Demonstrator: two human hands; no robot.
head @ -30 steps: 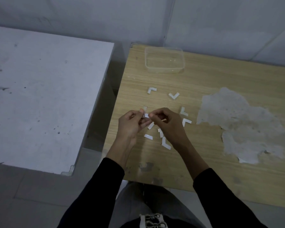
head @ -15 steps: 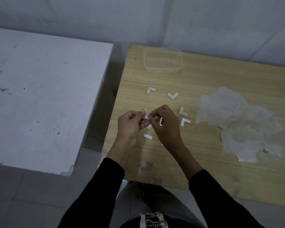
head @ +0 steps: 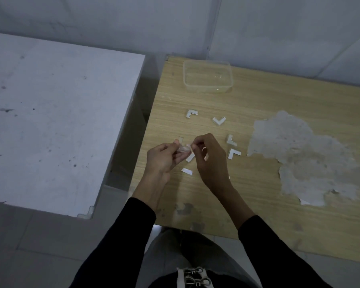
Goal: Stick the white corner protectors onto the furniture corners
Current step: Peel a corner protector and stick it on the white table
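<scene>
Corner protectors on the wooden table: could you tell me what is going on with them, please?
A person is working over the wooden table. The left hand grips one corner protector, and the fingers of the right hand pinch its edge, apparently peeling the backing. Four L-shaped protectors and two white strips lie loose on the table. A clear container stands at the far end.

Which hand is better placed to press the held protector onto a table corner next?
Left, probably. The left hand grips the protector, while the right hand only pinches at its end, seemingly peeling. The white table also lies on the left side.
</scene>
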